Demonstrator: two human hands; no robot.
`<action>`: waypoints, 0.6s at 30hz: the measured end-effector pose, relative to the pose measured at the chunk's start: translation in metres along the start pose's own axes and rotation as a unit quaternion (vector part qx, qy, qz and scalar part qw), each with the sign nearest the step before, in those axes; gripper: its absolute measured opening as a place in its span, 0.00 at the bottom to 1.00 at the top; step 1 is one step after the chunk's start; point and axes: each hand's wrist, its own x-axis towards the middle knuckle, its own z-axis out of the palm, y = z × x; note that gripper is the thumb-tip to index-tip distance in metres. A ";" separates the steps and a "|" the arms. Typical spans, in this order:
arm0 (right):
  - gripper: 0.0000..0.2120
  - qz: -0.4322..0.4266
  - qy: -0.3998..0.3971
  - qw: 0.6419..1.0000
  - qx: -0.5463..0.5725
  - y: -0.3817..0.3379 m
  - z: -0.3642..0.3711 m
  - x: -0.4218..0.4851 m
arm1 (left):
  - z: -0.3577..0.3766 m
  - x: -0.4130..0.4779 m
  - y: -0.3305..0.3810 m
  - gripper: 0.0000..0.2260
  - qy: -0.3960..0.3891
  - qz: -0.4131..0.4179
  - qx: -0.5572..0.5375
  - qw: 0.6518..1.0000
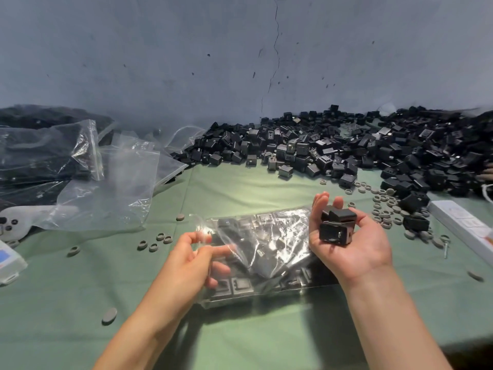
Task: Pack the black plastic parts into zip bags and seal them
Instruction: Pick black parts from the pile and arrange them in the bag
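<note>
While a partly filled zip bag (269,249) is seen at lower centre over the green table (234,188), its left edge is pinched between the thumb and fingers of the left hand (190,259). A few black parts (336,226) are held in the palm-up right hand (357,252), its fingers curled round them, just above the bag's right end. A large pile (346,148) of such parts is spread across the upper right, loose bags (117,180) are heaped at left, and grey rings (384,206) are scattered on the table.
</note>
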 end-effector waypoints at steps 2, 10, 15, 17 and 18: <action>0.09 0.007 -0.004 1.000 -0.016 0.005 -0.001 0.001 | -0.005 0.001 -0.002 0.06 -0.001 -0.010 -0.009 1.000; 0.10 0.037 -0.040 0.996 -0.069 0.034 -0.004 0.001 | 0.017 -0.037 0.024 0.07 0.131 0.282 0.120 0.943; 0.08 0.031 -0.046 0.984 -0.171 0.067 -0.012 -0.003 | 0.058 -0.045 0.015 0.15 -0.003 0.267 0.148 0.952; 0.07 0.033 -0.036 0.984 -0.173 0.068 -0.014 -0.003 | 0.061 -0.047 0.014 0.14 0.006 0.257 0.115 0.960; 0.07 0.039 -0.032 0.985 -0.167 0.066 -0.013 -0.003 | 0.060 -0.049 0.014 0.15 0.008 0.257 0.103 0.961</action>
